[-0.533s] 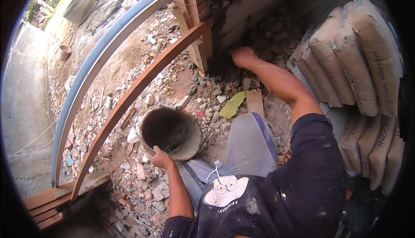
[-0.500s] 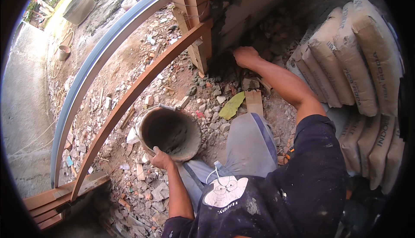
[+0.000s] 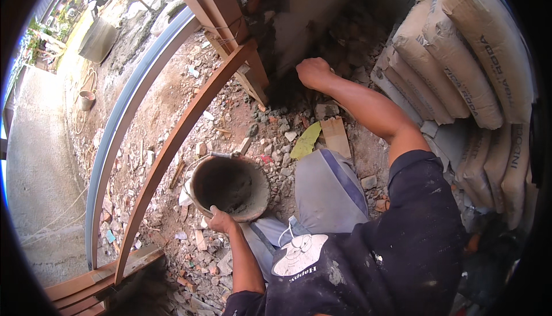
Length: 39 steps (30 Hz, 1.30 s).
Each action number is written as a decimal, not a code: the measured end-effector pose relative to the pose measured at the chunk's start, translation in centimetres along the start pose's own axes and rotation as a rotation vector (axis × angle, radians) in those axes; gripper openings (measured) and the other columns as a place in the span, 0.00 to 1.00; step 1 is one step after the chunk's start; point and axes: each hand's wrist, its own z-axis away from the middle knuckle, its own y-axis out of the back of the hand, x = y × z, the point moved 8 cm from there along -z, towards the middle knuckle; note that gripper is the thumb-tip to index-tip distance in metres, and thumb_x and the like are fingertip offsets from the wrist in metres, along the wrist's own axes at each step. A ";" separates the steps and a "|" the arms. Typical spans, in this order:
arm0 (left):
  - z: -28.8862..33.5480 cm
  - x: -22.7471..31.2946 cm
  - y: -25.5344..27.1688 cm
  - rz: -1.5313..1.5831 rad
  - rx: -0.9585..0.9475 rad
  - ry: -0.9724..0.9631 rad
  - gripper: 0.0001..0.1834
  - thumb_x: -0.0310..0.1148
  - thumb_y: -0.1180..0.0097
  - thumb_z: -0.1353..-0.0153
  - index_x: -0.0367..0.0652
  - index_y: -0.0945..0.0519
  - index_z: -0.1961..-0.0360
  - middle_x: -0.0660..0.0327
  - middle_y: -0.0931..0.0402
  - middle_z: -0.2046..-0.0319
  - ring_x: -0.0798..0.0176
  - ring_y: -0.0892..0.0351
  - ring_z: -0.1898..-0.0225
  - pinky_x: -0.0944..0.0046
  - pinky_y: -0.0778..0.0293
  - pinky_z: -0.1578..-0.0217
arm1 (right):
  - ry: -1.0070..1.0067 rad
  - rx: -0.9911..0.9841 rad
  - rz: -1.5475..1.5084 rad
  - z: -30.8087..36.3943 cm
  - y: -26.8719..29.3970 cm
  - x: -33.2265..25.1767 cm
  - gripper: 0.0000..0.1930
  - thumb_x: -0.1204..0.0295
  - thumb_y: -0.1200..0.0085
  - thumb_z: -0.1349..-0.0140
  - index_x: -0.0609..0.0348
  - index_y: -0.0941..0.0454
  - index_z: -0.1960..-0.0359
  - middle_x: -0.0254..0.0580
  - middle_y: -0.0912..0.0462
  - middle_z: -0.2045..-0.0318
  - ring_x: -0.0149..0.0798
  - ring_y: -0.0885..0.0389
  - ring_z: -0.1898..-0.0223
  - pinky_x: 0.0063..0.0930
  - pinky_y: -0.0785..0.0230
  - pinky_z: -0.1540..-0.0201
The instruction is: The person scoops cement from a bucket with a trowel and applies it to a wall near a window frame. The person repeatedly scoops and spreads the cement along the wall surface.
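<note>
**Mortar bucket and wall base: hands at work**

Left hand [image 3: 220, 220]: closed on the near rim of the round bucket [image 3: 230, 187], which sits on rubble and holds grey mortar. Right hand [image 3: 313, 73]: fisted at the dark wall foot [image 3: 287, 86]; what it holds cannot be told. Advice: keep the bucket steady and level, within reach; press mortar firmly into the gap. Stacked sacks [image 3: 460, 63] stand at right.

Left hand [image 3: 219, 220] curled in a grip, right hand [image 3: 313, 72] fisted, arm outstretched

The rubble-strewn dirt ground [image 3: 241, 115] carries a mortar bucket [image 3: 230, 187], a wooden block [image 3: 335, 137], and stacked cement sacks [image 3: 460, 69].
</note>
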 end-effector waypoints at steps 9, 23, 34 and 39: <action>-1.0 -2.7 -0.5 -0.024 -0.005 0.049 0.27 0.41 0.42 0.46 0.22 0.20 0.56 0.38 0.18 0.63 0.39 0.19 0.63 0.48 0.26 0.57 | 0.051 -0.050 0.070 0.5 11.3 -1.2 0.13 0.73 0.45 0.43 0.57 0.14 0.58 0.48 0.14 0.55 0.48 0.14 0.52 0.40 0.21 0.54; -1.5 -3.7 -1.5 -0.006 -0.019 0.062 0.28 0.41 0.42 0.47 0.21 0.20 0.57 0.36 0.18 0.62 0.38 0.19 0.61 0.48 0.27 0.57 | 0.036 -0.036 0.007 1.8 17.9 -0.5 0.15 0.77 0.47 0.49 0.60 0.15 0.59 0.51 0.14 0.56 0.52 0.15 0.53 0.43 0.22 0.53; -3.5 -7.0 -2.4 0.038 -0.063 0.123 0.32 0.42 0.40 0.45 0.19 0.24 0.50 0.34 0.20 0.56 0.38 0.20 0.59 0.50 0.27 0.53 | -0.027 0.159 -0.155 6.8 21.3 4.9 0.14 0.66 0.44 0.45 0.47 0.14 0.57 0.46 0.14 0.60 0.52 0.16 0.55 0.44 0.23 0.53; -1.2 -3.9 -1.6 0.130 -0.101 0.077 0.29 0.39 0.38 0.42 0.18 0.24 0.51 0.38 0.20 0.58 0.44 0.19 0.62 0.51 0.25 0.56 | -0.250 0.001 -1.203 11.8 2.6 6.3 0.16 0.61 0.42 0.39 0.59 0.21 0.56 0.51 0.16 0.69 0.43 0.15 0.75 0.37 0.22 0.70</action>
